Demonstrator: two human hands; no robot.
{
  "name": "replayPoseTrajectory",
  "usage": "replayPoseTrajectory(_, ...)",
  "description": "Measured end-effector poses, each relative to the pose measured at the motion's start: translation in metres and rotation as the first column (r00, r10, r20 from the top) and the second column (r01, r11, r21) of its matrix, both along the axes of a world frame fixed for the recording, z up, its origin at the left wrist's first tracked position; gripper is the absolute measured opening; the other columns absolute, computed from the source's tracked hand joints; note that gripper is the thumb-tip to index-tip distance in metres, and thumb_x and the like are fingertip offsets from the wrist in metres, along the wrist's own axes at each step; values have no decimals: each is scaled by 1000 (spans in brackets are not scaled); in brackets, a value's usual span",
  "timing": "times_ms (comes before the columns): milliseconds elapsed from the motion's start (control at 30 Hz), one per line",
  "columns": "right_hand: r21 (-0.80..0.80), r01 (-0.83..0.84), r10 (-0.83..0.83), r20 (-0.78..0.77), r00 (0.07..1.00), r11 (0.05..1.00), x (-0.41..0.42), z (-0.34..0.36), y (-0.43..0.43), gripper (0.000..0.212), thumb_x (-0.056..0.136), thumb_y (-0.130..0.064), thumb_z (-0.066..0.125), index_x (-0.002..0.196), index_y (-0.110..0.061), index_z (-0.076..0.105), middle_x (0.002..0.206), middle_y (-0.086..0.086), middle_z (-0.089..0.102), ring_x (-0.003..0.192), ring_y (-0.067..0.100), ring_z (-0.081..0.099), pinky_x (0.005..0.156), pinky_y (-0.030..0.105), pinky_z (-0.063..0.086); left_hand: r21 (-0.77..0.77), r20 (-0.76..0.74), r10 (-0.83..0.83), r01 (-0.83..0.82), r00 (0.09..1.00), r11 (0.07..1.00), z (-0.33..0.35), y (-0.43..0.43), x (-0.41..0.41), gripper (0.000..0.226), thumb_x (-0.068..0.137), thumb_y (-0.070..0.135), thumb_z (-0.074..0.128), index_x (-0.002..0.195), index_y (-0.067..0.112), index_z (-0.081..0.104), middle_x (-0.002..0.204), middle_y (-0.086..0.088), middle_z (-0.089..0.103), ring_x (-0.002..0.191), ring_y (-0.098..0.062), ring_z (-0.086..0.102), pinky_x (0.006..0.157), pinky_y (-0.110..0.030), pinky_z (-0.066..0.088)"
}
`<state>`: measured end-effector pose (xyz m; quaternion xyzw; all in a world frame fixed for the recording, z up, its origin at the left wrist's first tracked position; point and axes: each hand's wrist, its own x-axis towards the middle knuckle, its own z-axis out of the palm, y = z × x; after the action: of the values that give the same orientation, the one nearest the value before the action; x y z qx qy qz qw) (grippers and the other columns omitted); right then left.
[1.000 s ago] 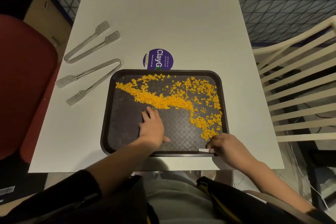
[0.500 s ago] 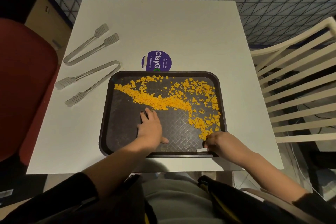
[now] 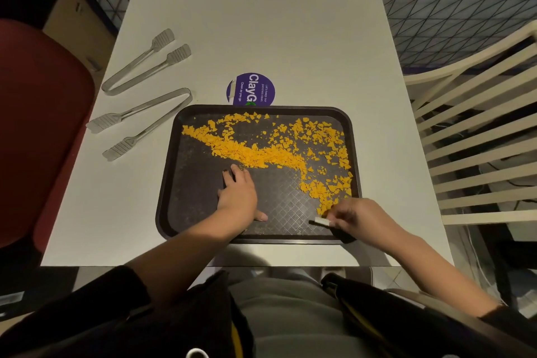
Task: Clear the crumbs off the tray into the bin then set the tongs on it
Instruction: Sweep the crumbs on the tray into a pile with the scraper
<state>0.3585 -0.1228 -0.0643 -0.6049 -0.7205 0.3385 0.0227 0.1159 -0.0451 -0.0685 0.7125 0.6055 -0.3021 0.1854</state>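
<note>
A white desk (image 3: pixel 290 46) carries a dark tray (image 3: pixel 189 212) strewn with orange crumbs (image 3: pixel 261 154). The left hand (image 3: pixel 236 197) lies on the tray, grip spread flat. At the tray's near-right corner, the grip of the right hand (image 3: pixel 353 216) pinches a white piece (image 3: pixel 322 221). Tongs (image 3: pixel 117 149) lie left of the tray.

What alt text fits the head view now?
A person's left hand lies flat on a dark tray strewn with orange crumbs, while the right hand pinches a small white object at its near right corner. Two pairs of tongs lie on the white table to the tray's left.
</note>
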Motion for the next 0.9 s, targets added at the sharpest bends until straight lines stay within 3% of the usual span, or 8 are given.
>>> replayPoseTrajectory(133,-96,-145,153,86,984,985,-12,-3,-2,16,88,-16,56,95,-15,70,97,3,68,91,21,61,77,25,43,3,0,3,-3,1000,1000,0,0,0,125,71,61,68,151,0,-6,158,-22,-7,146,-41,2,110,-46,35)
replayPoseTrajectory(233,-100,-221,234,146,961,970,-17,-4,2,21,90,-17,52,101,-14,69,102,4,67,92,22,61,79,26,44,1,-1,11,-11,1000,1000,-1,0,0,125,71,61,68,151,1,-7,159,-21,-7,147,-40,1,110,-46,36)
replayPoseTrajectory(333,-25,-140,141,80,987,990,-13,-2,2,15,89,-18,57,94,-16,70,95,3,69,85,20,61,75,27,46,4,2,15,-15,1000,1000,-2,1,-1,125,71,61,68,151,2,-7,159,-20,-8,147,-39,1,109,-46,36)
replayPoseTrajectory(467,-14,168,-168,-101,981,986,-6,2,6,7,83,-19,68,81,-24,72,78,-9,67,70,4,59,61,17,43,3,12,17,-17,1000,1000,-2,1,-1,125,71,61,68,151,1,-7,159,-20,-8,147,-39,1,110,-46,36)
replayPoseTrajectory(533,-81,86,-93,-89,992,993,-10,0,2,8,83,-20,67,83,-28,71,80,-10,68,71,5,60,63,16,44,4,10,15,-15,1000,1000,-2,0,-1,125,71,61,68,151,1,-7,159,-20,-8,147,-39,0,110,-46,35)
replayPoseTrajectory(667,-87,-130,136,74,988,988,-17,-7,0,16,86,-18,61,98,-18,72,99,0,71,88,15,63,77,18,45,9,13,10,-11,1000,1000,-3,0,-2,125,71,62,68,151,1,-7,158,-21,-8,147,-40,1,111,-46,35)
replayPoseTrajectory(767,-68,-169,176,125,976,983,-16,-10,7,18,89,-16,56,99,-16,71,102,3,69,92,20,62,80,24,46,11,18,18,-18,1000,1000,-3,-1,-2,125,71,62,68,151,1,-7,159,-20,-8,147,-39,1,111,-46,35)
replayPoseTrajectory(900,119,-73,60,109,992,990,-3,-10,13,13,85,-13,61,91,-19,72,89,1,68,83,21,62,69,21,38,22,23,13,-14,1000,1000,-4,-1,-3,125,70,63,68,151,2,-7,159,-20,-7,147,-39,1,110,-46,36)
